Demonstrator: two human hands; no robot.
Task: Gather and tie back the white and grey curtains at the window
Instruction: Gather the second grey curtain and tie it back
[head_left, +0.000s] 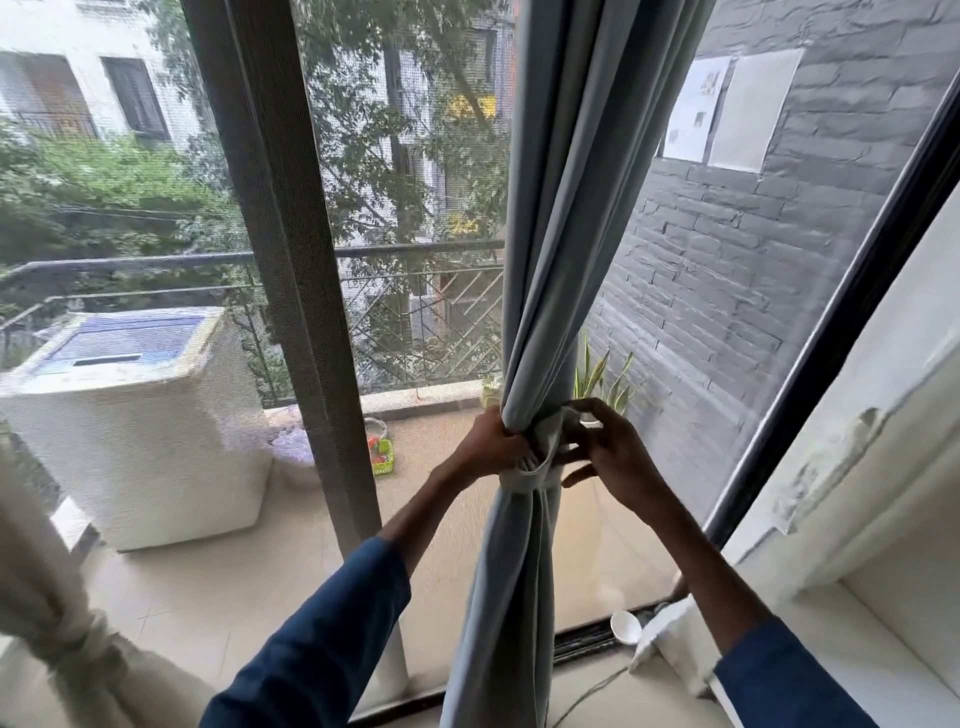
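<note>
The grey curtain (561, 208) hangs gathered into a narrow bundle in front of the window, cinched at mid height by a grey fabric tie band (540, 470). My left hand (491, 441) grips the bundle from the left, just above the band. My right hand (615, 449) pinches the loose end of the band on the bundle's right side. A white curtain (62, 597) hangs at the bottom left, bunched and knotted. Both sleeves are dark blue.
A dark window frame post (291, 260) stands left of the grey curtain. Outside are a white washing machine (140, 415), a balcony railing and a potted plant (602, 374). A white ledge (883, 545) runs along the right. A white ladle (626, 626) lies on the sill track.
</note>
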